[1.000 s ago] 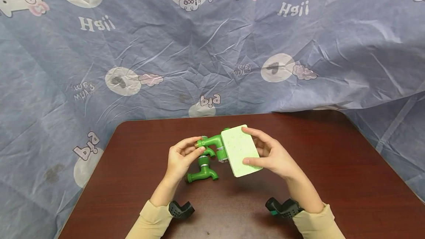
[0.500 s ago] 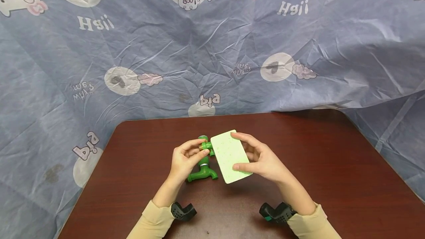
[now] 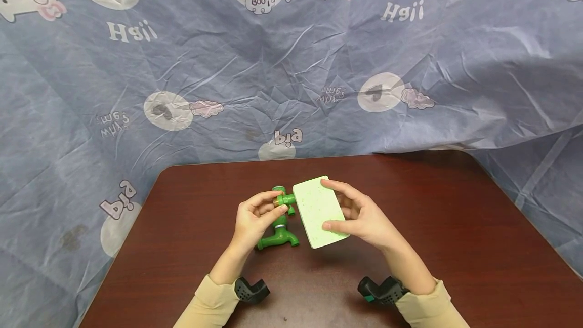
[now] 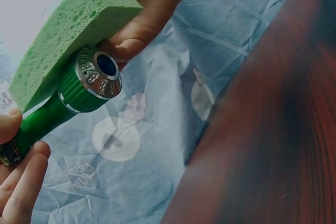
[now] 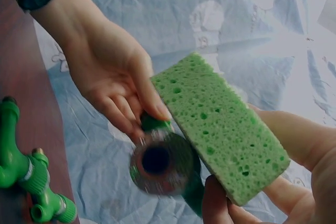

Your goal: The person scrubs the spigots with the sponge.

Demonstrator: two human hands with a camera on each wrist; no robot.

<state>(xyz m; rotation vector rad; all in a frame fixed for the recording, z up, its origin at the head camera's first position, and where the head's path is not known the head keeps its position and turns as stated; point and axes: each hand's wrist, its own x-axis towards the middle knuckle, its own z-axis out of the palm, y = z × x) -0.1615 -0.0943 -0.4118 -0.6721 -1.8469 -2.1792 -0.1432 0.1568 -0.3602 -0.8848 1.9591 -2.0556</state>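
Both forearms (image 3: 226, 263) slant inward, toward each other. The left hand (image 3: 252, 219) makes a pinch, with the left thumb (image 3: 274, 213) nearer to the body than the left index finger (image 3: 261, 197). The right hand (image 3: 366, 216) grips, the right thumb (image 3: 339, 226) and the right index finger (image 3: 345, 189) being well apart.

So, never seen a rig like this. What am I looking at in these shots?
No machine: just a person working bare-handed. The wide picture comes from a camera worn on the head; the two close ones from black cameras, one on each wrist.

The left hand pinches, near its threaded end, a green, plastic-looking tap with a ribbed, silver-capped handle. The right hand holds a light-green, rectangular, porous sponge beside it.

On the dark red-brown, wood-look table lie two more green taps. Behind hangs a blue cloth printed with cartoons.
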